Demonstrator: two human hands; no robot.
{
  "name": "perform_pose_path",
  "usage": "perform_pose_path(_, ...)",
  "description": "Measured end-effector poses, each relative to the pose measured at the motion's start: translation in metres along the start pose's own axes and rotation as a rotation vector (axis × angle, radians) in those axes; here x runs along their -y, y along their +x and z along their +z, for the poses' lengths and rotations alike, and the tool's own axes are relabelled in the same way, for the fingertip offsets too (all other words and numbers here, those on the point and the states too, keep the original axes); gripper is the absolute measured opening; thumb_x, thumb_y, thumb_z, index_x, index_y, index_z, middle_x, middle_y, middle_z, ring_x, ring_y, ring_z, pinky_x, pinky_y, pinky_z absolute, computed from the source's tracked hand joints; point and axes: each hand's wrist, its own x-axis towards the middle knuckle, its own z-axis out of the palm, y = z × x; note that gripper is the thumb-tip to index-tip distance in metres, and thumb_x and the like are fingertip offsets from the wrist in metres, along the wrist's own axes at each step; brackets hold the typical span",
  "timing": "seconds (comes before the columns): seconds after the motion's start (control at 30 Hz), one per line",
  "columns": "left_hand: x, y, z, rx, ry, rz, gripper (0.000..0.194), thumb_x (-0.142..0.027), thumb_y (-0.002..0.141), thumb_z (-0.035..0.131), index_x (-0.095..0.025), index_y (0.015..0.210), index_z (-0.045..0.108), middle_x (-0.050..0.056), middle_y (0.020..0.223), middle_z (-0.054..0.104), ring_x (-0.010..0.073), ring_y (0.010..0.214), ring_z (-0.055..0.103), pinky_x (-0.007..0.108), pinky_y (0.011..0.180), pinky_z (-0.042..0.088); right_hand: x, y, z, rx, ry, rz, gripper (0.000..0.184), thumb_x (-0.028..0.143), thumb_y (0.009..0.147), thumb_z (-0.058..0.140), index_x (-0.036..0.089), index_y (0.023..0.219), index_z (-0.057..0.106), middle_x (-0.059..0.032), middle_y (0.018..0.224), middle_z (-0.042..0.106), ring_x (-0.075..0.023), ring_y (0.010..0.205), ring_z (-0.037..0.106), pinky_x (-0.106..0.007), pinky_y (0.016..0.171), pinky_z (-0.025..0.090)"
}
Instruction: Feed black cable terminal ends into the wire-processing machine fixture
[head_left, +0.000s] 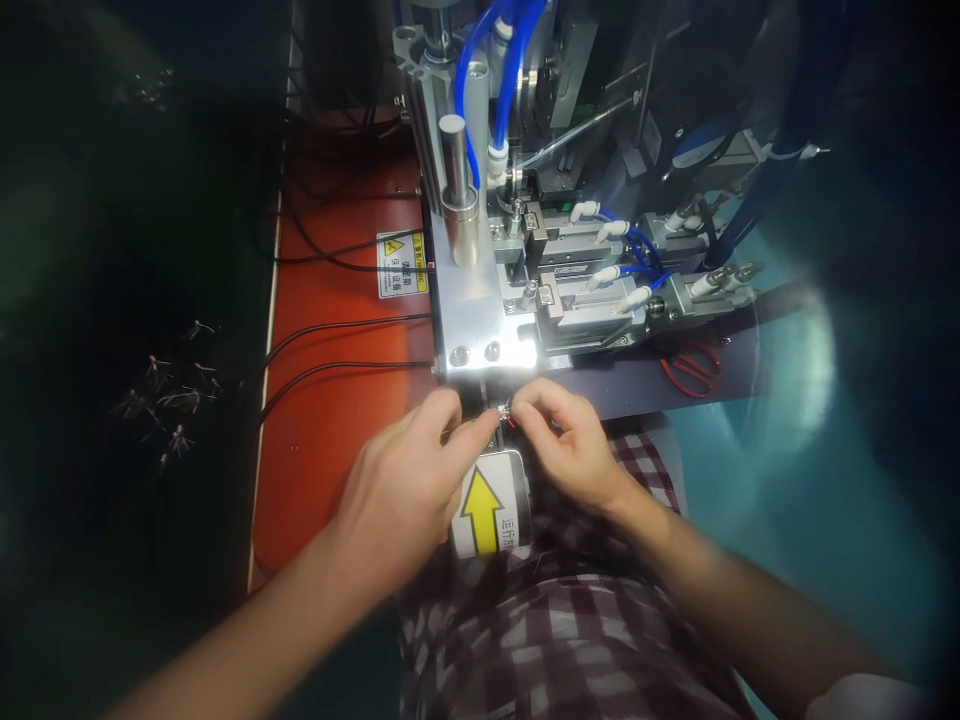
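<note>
My left hand (409, 475) is closed at the front of the metal machine (469, 310), its thumb tip touching a small part with thin white and red wires (505, 411). Opposite it, my right hand (566, 440) pinches the same part between thumb and fingertips. The part is tiny and mostly hidden by the fingers. Both hands meet just above a rounded end with a white label bearing a yellow arrow (482, 510), which points toward the machine.
Several small wired pieces (180, 395) lie on the dark surface at left. Black cables (345, 325) cross the orange base (330, 420). Blue air tubes (517, 70) and pneumatic cylinders (589, 305) crowd the machine. A red looped object (690, 370) lies at right.
</note>
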Motion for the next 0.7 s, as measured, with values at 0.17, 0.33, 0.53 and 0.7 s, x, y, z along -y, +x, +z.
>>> perform_pose_path(0.17, -0.0013, 0.0002, -0.0008, 0.005, -0.006, -0.020, 0.033, -0.019, 0.094, 0.039, -0.016, 0.117, 0.063, 0.005, 0.081, 0.052, 0.0133, 0.063, 0.051, 0.022, 0.051, 0.040, -0.0017, 0.0012, -0.0008, 0.000, -0.045, -0.048, 0.016, 0.019, 0.092, 0.049, 0.020, 0.076, 0.052, 0.0003, 0.070, 0.054, -0.0142, 0.067, 0.051, -0.027, 0.063, 0.041)
perform_pose_path(0.33, -0.0013, 0.0011, -0.0014, 0.006, -0.003, -0.001, 0.032, -0.016, 0.092, 0.042, -0.015, 0.115, 0.064, 0.006, 0.082, 0.052, 0.0139, 0.064, 0.052, 0.023, 0.052, 0.042, -0.0022, 0.0021, -0.0010, -0.003, -0.054, -0.074, 0.015, 0.018, 0.092, 0.050, 0.020, 0.077, 0.053, 0.0009, 0.069, 0.054, -0.0133, 0.066, 0.050, -0.027, 0.063, 0.041)
perform_pose_path(0.53, -0.0016, 0.0008, -0.0021, -0.012, 0.001, 0.014, 0.032, -0.013, 0.090, 0.045, -0.014, 0.115, 0.064, 0.006, 0.081, 0.053, 0.0144, 0.065, 0.053, 0.022, 0.052, 0.042, 0.0024, 0.0018, -0.0006, 0.017, 0.063, 0.071, 0.018, 0.024, 0.093, 0.049, 0.020, 0.075, 0.051, 0.0010, 0.070, 0.050, -0.0133, 0.066, 0.048, -0.026, 0.062, 0.040)
perform_pose_path(0.7, -0.0013, 0.0005, -0.0013, -0.016, 0.008, 0.006, 0.033, -0.012, 0.089, 0.045, -0.015, 0.117, 0.063, 0.006, 0.082, 0.053, 0.0142, 0.064, 0.052, 0.023, 0.051, 0.041, 0.0044, -0.0004, -0.0017, 0.024, -0.040, 0.050, 0.017, 0.025, 0.092, 0.050, 0.020, 0.076, 0.051, -0.0001, 0.072, 0.052, -0.0143, 0.067, 0.049, -0.028, 0.064, 0.040)
